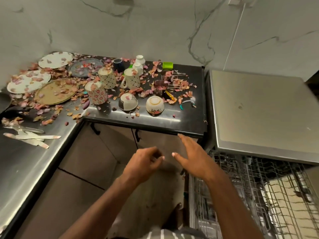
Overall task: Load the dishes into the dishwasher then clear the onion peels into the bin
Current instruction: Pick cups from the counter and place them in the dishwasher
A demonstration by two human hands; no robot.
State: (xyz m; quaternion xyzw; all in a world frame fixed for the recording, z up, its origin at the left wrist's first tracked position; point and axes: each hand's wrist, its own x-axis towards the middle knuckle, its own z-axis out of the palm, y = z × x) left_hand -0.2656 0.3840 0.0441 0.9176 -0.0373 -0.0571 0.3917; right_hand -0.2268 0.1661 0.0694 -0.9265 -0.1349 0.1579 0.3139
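Hovering empty over the floor: left hand (pixel 144 162) loosely curled, right hand (pixel 190 155) flat, fingers spread.
Beyond both, papery onion peels (pixel 181 83) littered the glossy counter (pixel 172 116); the wire dishwasher rack (pixel 250 187) stood right.

White marble-look wall panels (pixel 155 26) with grey veins rise behind an L-shaped dark countertop (pixel 172 116) in a corner. Below it stand brown cabinet doors (pixel 110 140) with 2 black handles (pixel 137 135). The floor (pixel 155 192) looks brownish and speckled, though dim light blurs it.
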